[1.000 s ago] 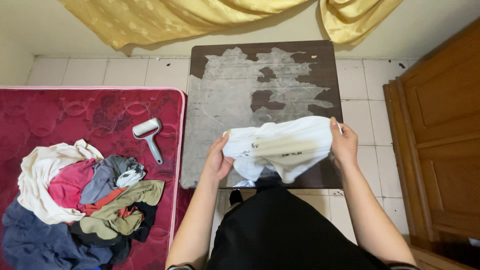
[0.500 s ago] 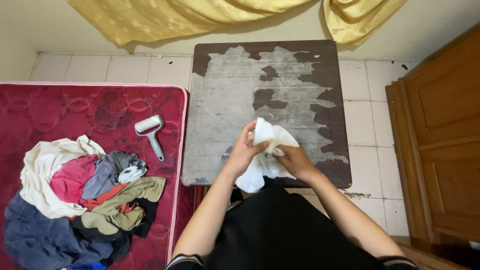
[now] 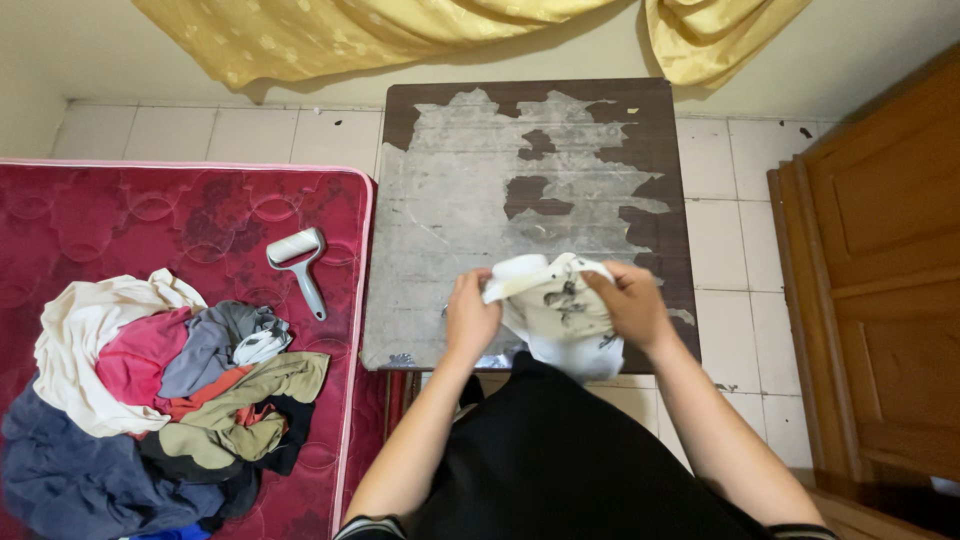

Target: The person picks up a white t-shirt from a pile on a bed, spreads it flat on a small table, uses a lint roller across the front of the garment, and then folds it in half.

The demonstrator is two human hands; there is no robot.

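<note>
**laundry_lurker:** Head cam view, looking straight down. Both hands are pinching a white garment [image 3: 560,315] with dark print. The left hand [image 3: 470,318] grips its top left edge and the right hand [image 3: 625,300] has the top right. It's bunched between them over the near edge of the worn bench [image 3: 470,200], hanging down toward the lap. Any tips for handling it well at this point?

**foldmaster:** I'd say pull the hands apart so the cloth goes taut and flat, since right now it looks pretty scrunched. Keep the pinch on the corners or seams, not mid-fabric, so it hangs square. The bench has lots of bare space behind it, so I'd lay it there rather than work in the air. The clothes pile [image 3: 160,390] and lint roller [image 3: 298,266] on the red mattress [image 3: 150,215] are well apart, so nothing's in the way.
</note>
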